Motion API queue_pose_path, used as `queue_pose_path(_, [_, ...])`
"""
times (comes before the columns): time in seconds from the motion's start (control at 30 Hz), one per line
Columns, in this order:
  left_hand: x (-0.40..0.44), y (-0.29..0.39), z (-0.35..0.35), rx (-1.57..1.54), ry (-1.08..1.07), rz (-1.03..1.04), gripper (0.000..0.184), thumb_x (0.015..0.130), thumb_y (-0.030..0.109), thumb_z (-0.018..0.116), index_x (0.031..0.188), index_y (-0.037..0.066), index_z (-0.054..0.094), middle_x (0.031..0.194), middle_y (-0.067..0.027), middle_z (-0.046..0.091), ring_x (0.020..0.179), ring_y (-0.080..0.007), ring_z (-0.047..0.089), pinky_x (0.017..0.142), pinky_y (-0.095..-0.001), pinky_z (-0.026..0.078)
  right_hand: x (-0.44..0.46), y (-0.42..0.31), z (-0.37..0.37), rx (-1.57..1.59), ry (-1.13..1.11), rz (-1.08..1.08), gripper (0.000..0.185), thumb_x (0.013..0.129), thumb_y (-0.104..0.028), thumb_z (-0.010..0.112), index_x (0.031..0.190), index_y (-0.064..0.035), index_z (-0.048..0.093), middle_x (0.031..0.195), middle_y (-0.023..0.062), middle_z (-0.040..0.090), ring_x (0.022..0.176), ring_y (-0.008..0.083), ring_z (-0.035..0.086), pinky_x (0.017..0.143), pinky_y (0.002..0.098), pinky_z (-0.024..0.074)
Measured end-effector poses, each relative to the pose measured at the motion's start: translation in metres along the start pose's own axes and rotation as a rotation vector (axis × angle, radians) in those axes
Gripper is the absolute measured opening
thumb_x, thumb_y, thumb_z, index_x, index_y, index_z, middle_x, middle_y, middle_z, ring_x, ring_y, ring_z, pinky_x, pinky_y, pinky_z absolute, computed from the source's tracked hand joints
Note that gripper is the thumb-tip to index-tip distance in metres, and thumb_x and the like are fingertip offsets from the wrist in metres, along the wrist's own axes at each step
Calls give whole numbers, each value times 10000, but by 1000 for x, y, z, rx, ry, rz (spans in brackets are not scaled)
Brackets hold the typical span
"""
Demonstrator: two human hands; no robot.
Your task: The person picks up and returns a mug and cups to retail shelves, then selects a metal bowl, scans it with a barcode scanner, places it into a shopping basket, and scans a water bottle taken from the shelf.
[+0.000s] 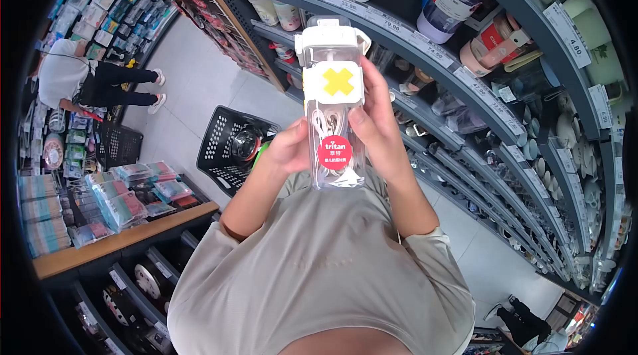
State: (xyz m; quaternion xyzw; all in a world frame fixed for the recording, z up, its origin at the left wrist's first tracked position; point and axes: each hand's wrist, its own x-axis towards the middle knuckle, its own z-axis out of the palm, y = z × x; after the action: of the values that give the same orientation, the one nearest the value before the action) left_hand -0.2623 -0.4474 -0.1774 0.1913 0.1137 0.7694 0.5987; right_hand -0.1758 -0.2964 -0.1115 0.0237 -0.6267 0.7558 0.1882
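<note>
A clear square bottle (342, 125) with a white lid, a yellow cross on its white band and a round red "tritan" sticker is held upright in front of my chest. A white cord lies coiled behind its clear wall. My left hand (290, 144) grips the bottle's left side, thumb toward the band. On the other side my right hand (377, 119) wraps round it, with the thumb on the front just below the band. The fingers behind the bottle are hidden.
Shelves (412, 36) of cups and bottles curve along the right. A black basket (216, 149) with a dark item inside is beyond my left arm. A person (63, 76) stands at the far left; another (525, 322) is at the lower right. Packaged goods (116, 202) lie on a left display.
</note>
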Motion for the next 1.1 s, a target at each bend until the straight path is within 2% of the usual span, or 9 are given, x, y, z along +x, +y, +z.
queue_pose_path(0.1, [4,-2,-2,-24,-53,-8,858,800,420,709,1429,22,281,1385,-163,433,1227,-267,497,1000,-453,444,-2,-7,-2,51,-12,107,703,929,-218,547,1489,-63,152,1356,205,397,1161,224,488,957,340,410])
queue_pose_path(0.33, [12,-4,19,-122,44,84,900,715,397,778,1382,-6,329,1266,-233,508,1228,-460,445,949,-548,468,-37,6,-30,25,45,91,639,943,-114,470,1496,-87,152,1377,186,427,1067,222,563,918,333,440])
queue_pose_path(0.5, [6,7,25,-116,62,161,929,719,395,793,1395,23,276,1261,-202,441,1158,-493,492,868,-582,527,-81,149,-115,-65,135,343,564,899,-55,478,1441,-68,323,1260,142,568,1031,233,605,892,347,467])
queue_pose_path(0.6, [8,16,37,-198,218,200,833,842,601,558,1426,71,289,1317,-220,464,1134,-384,549,871,-505,532,-163,271,-177,-706,-178,686,497,862,-94,481,1352,-26,442,1246,134,586,1066,229,590,916,353,455])
queue_pose_path(0.63, [12,22,49,-221,353,209,782,875,610,500,1421,82,315,1321,-205,479,1133,-344,558,890,-488,521,-180,280,-184,-769,-332,918,486,849,-119,491,1322,-8,473,1250,137,586,1090,230,578,942,354,439])
queue_pose_path(0.7, [15,28,51,-281,336,155,694,912,568,466,1400,86,357,1301,-176,509,1123,-310,567,905,-473,507,-204,297,-198,-453,-208,1052,555,807,-163,517,1337,-12,454,1213,135,597,1104,229,561,930,343,440])
queue_pose_path(0.8, [19,33,55,-264,433,131,608,943,521,442,1370,90,407,1268,-141,547,1105,-290,578,896,-448,509,-181,216,-174,-174,-84,1164,644,766,-183,555,1368,-9,405,1189,151,583,1094,242,556,915,320,445])
queue_pose_path(1.0, [20,38,39,-246,533,168,474,954,477,445,1266,126,516,1186,-94,605,1039,-254,617,819,-412,550,-180,262,-183,-486,-350,1190,790,762,-210,627,1451,-68,267,1275,222,501,1161,287,516,951,346,428])
queue_pose_path(1.1, [14,39,38,-161,591,224,454,957,471,446,1227,116,532,1162,-80,616,1016,-234,628,800,-390,555,-160,244,-152,-740,-308,1025,873,791,-281,655,1487,-97,161,1338,247,462,1229,330,476,1007,384,390])
